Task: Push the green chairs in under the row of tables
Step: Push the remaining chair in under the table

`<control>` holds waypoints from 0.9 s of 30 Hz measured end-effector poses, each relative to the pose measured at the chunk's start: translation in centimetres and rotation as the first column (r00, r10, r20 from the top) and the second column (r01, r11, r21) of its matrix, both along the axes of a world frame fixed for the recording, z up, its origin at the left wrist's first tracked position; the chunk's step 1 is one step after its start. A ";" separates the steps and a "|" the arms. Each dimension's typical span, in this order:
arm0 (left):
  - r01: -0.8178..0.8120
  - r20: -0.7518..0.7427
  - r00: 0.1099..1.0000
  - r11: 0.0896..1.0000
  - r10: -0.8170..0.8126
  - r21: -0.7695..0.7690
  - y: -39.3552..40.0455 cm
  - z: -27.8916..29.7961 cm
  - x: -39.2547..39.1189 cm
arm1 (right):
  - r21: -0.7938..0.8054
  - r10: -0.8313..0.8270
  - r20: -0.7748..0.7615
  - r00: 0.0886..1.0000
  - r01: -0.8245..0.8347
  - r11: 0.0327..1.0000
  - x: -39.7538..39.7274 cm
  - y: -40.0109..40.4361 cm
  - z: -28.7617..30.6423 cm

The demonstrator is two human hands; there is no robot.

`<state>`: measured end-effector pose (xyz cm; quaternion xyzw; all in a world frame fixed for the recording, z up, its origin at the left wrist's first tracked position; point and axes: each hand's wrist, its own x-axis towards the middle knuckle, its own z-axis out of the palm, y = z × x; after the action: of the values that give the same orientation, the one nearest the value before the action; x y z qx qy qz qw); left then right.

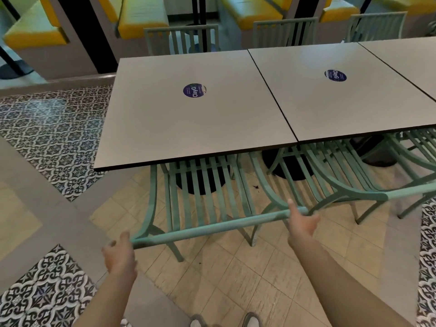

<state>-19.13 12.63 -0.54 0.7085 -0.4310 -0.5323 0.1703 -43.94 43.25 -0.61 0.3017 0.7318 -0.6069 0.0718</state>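
Green metal is meeting both bare hands: the top rail of the nearest green chair (207,226) is running between them. The left hand (119,254) is sitting at the rail's left end with fingers loosely spread, touching rather than clenching. The right hand (302,224) is resting against the right end, fingers open, thumb up, not wrapped around it. The chair's slatted back is leaning toward the person, its seat tucked beneath the near edge of the left grey table (188,114), which is carrying a round blue sticker (194,90). Just beside it on the right, a second green chair (354,185) is standing partly under the next table (342,95). More green chairs are lining the far side (181,40). Patterned floor tiles (54,138) are bordering plain beige ones, and yellow booth seats (139,17) are standing behind.
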 end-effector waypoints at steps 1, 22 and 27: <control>-0.067 -0.156 0.983 0.982 0.095 0.176 0.3 0.3 -0.3 | -0.146 -0.061 0.124 0.990 0.079 0.986 -0.4 0.3 -0.4; -0.080 -0.279 0.943 0.937 0.182 0.339 -0.5 -1.1 -1.5 | -0.386 -0.031 0.342 0.939 0.171 0.906 -2.7 -0.3 0.6; -0.085 -0.272 0.945 0.937 0.184 0.338 -0.6 -1.0 -1.6 | -0.386 -0.025 0.340 0.940 0.163 0.908 -2.6 -0.4 1.0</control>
<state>-20.68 11.98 -1.52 0.6659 -0.2575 -0.6834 0.1522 -46.49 42.84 0.41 0.4119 0.5510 -0.6905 0.2237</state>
